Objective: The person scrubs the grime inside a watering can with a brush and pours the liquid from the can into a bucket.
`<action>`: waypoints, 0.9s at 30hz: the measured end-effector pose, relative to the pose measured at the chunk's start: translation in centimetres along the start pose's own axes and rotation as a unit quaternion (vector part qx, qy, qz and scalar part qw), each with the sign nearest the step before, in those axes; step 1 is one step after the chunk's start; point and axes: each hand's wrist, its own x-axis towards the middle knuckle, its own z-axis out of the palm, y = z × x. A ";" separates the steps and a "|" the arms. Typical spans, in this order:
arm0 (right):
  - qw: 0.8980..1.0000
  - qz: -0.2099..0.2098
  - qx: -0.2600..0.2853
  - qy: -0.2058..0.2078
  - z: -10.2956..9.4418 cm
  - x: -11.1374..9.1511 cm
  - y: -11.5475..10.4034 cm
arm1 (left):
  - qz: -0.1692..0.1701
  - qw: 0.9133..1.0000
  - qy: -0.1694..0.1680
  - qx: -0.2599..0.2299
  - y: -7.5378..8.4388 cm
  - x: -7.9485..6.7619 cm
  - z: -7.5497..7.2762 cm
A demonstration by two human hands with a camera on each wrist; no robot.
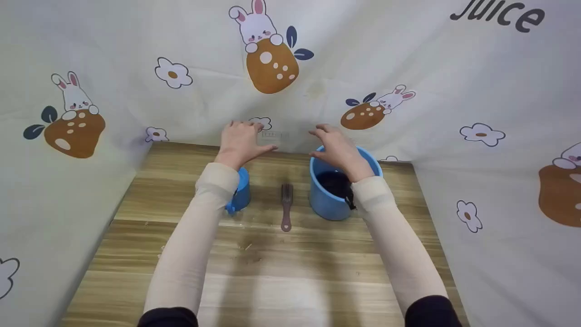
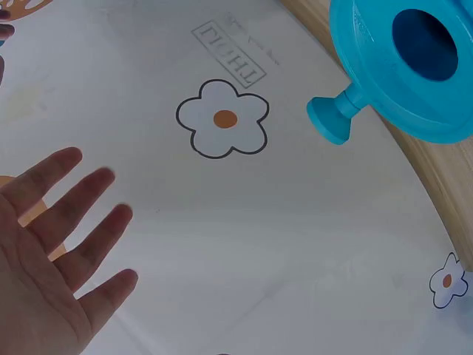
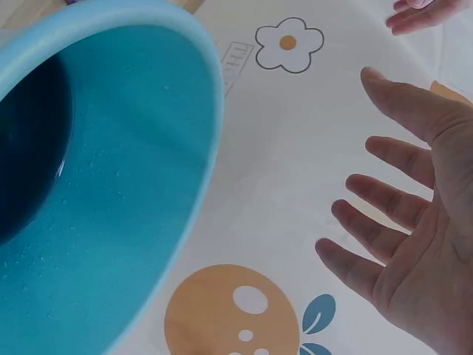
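My left hand [image 1: 242, 143] hovers over the blue watering can [image 1: 242, 190], fingers spread and holding nothing. In the left wrist view the can's spout [image 2: 332, 115] and round top opening [image 2: 425, 44] show, apart from the fingers [image 2: 81, 211]. My right hand [image 1: 338, 150] is above the blue bucket [image 1: 329, 210], its fingers spread and holding nothing. Dark liquid [image 3: 33, 140] fills the lower part of the bucket, and droplets cling to its inner wall. Between the two vessels a brown brush [image 1: 286, 206] lies on the wooden table, its handle toward me.
A pale cloth [image 1: 204, 104] printed with rabbits and flowers hangs behind and along both sides of the wooden table [image 1: 281, 272]. Small wet spots or crumbs dot the table in front of the watering can. The bucket's black handle grip [image 1: 350, 200] hangs at its rim.
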 end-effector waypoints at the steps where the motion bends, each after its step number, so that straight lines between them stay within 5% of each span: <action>1: 1.000 -0.002 -0.002 0.000 -0.1 0.0 -0.1 | 0.001 1.000 0.001 0.001 -0.1 -0.1 -0.1; 12: 1.000 -0.013 0.003 -0.001 0.0 -0.1 -0.9 | 0.003 1.000 0.015 -0.014 -0.6 -0.9 -0.4; 27: 0.999 -0.033 0.011 -0.015 0.7 -0.8 -2.1 | -0.012 0.998 -0.026 -0.051 -2.3 -2.7 -0.5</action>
